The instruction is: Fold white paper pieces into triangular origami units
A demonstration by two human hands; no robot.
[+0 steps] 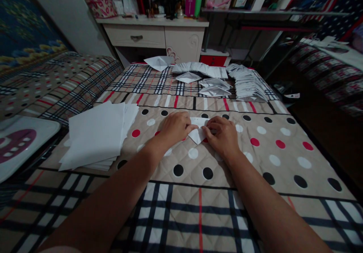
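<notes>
A small folded piece of white paper (198, 130) lies on the dotted quilt (272, 155) in front of me. My left hand (175, 126) presses on its left side with fingers curled and the thumb tip on the paper. My right hand (221, 135) pinches its right edge with bent fingers. Both forearms reach in from the bottom of the view.
A stack of flat white sheets (98, 134) lies to the left. Folded paper pieces (214, 87) and a long row of them (248, 84) sit further back. A cream cabinet (159, 36) with bottles stands behind the bed. A white tray (19, 141) is at the far left.
</notes>
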